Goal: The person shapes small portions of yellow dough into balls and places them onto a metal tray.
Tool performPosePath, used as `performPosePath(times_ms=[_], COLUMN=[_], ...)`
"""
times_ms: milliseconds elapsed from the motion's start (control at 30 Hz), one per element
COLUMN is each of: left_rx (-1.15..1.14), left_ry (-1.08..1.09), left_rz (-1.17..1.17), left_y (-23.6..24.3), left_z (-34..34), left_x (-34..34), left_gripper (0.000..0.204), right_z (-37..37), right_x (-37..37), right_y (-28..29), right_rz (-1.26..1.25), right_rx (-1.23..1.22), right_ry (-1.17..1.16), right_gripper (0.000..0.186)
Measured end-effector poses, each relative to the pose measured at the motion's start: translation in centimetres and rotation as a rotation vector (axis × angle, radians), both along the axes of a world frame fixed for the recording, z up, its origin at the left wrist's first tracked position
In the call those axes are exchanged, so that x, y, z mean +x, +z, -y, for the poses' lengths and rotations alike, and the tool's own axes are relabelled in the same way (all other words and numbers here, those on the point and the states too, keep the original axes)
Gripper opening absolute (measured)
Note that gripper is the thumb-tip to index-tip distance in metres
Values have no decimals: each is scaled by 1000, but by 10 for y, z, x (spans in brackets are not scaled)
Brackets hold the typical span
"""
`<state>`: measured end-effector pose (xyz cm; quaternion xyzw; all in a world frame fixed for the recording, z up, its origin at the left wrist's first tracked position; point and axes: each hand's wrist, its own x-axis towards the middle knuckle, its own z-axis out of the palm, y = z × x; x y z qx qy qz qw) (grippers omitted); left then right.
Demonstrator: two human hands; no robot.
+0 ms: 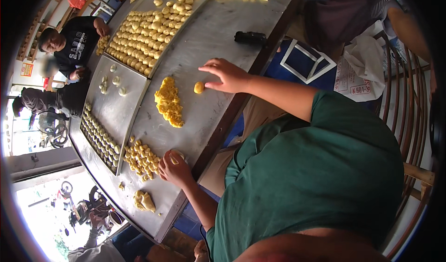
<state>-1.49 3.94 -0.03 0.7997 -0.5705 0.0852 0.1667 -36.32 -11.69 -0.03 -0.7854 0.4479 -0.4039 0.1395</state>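
Observation:
My right hand (pixel 225 77) hovers over the steel table, fingers apart and curved, just above and beside a yellow ball (pixel 198 87). To its left lies a long crumbly mound of yellow filling (pixel 168 101). Lower down, my left hand (pixel 173 169) has its fingers round a pale, flat piece of dough (pixel 179 156), partly hidden by them. Small dough pieces (pixel 139 156) are heaped just left of that hand, and a larger dough lump (pixel 143 201) lies below them.
Trays hold rows of yellow balls (pixel 148 39) and darker pieces (pixel 97 132) on the table (pixel 232 25). A black object (pixel 249 38) lies at upper right. People (pixel 74 48) work along the far side. A wooden bench (pixel 399 108) and white frame (pixel 306 62) are at right.

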Motion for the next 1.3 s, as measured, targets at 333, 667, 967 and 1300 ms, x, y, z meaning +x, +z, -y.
performPosePath(times_ms=[333,667,967,1300], left_rx=[-27,-30,-60,-71], left_ry=[35,-1,-32,14], left_rz=[34,-7,-26,-4], left_y=[-8,-5,-6,-6], left_z=[-1,1,3,-3], left_x=[7,5,3,8], left_gripper=[31,26,24,22], right_z=[9,2,-17,-55], right_x=[-13,18,-4,-60], right_y=[20,10,28,183], right_rz=[-55,-98,38,566], right_rx=[-250,-117,-35,-444], right_ry=[-83,-29,38,30], right_gripper=[33,30,22,28])
